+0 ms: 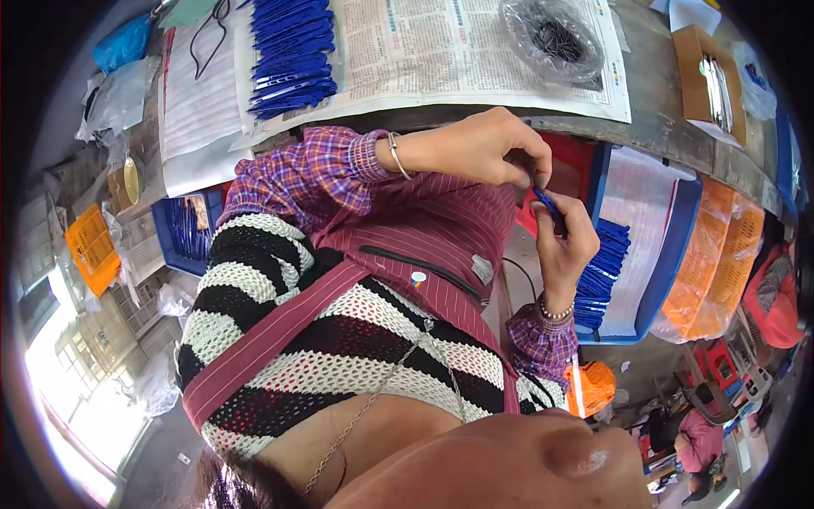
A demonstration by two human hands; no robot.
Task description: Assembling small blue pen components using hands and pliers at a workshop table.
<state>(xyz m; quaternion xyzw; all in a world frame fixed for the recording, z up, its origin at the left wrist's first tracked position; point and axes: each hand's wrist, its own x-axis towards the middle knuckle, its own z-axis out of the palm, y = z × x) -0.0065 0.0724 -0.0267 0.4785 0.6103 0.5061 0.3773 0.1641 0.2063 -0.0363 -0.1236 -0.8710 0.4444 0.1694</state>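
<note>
blue pen-like piece (547,202) is held in front of the table's (649,93) near edge, off the surface, over the right side of the maroon striped apron (424,225). by the right hand (566,248) it is pinched between thumb and forefinger, other fingers curled in under. by the left hand (496,148) thumb and forefinger are drawn close together at the piece's upper end; whether a tiny part is gripped there cannot be told. its remaining fingers are bent, not spread.

step is judged to be fine fingertip work at one end of the piece. for doing it well: piece should be kept still by the right pinch, close to the worked end so no wobble is let in; any push by the left fingertips should be made straight along the length, since a slanted push could jam or bend it. grip should be kept light, as slim plastic may roll.

small dark pins (555,41) are kept in a clear plastic bag (585,68) near the table's far right, on newspaper (415,64); blue bundle (292,55) is laid at the newspaper's left. blue tray (683,246) with similar blue pieces (604,271) is set just beside the right hand, at the near edge.
</note>
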